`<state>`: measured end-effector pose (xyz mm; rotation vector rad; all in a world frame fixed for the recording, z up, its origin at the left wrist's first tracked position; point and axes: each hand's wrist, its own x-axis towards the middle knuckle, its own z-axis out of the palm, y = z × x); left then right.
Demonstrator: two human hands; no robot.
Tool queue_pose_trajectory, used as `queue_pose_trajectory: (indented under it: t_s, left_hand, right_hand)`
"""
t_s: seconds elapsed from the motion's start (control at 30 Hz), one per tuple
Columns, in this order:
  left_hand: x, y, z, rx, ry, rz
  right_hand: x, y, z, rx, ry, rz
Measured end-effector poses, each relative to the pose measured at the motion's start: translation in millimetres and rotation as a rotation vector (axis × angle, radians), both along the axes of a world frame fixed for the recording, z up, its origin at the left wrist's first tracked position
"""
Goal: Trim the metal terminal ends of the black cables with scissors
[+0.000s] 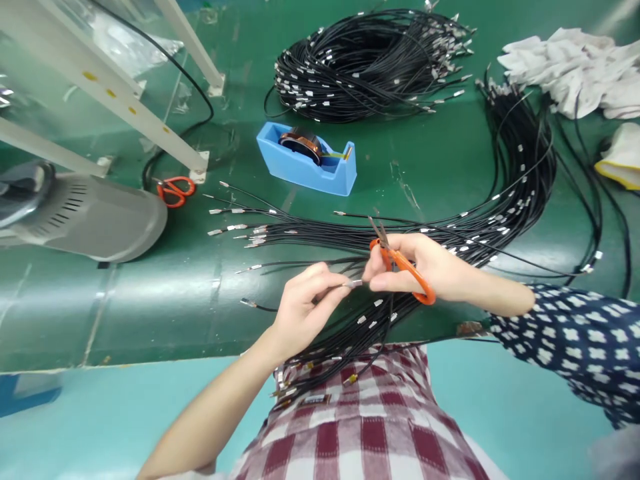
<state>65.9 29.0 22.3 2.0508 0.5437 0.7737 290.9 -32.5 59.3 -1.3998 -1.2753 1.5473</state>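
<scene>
My left hand [307, 307] pinches the end of a black cable, whose pale labelled tip [353, 284] pokes out between thumb and forefinger. Just right of it, my right hand [415, 263] holds orange-handled scissors [413, 275], their parted blades pointing up and away from the cable tip. The fingertips of my right hand are close to that tip; whether they touch it is unclear. Beneath and behind both hands runs a loose bundle of black cables [320, 233] with white labels. More cables [340, 350] hang over the table's front edge onto a checked apron.
A blue tape dispenser [310, 167] stands behind the hands. Further back lies a coiled cable bundle [360, 67]. White gloves [575, 67] are at the back right. A grey machine [100, 217], red scissors [175, 191] and a white metal frame [125, 100] occupy the left.
</scene>
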Motion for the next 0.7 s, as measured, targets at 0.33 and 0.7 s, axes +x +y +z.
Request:
queue_pose_trajectory:
  t_s: [0.33,0.7]
  left_hand:
    - [-1,4,-8.4,-0.036,-0.065,0.101]
    - [4,9,-3.2,0.069,-0.048,0.169]
  right_hand:
    - [-22,15,2.0,-0.14,0.182,-0.178]
    - [-5,15,5.5,0.148,-0.394,0.047]
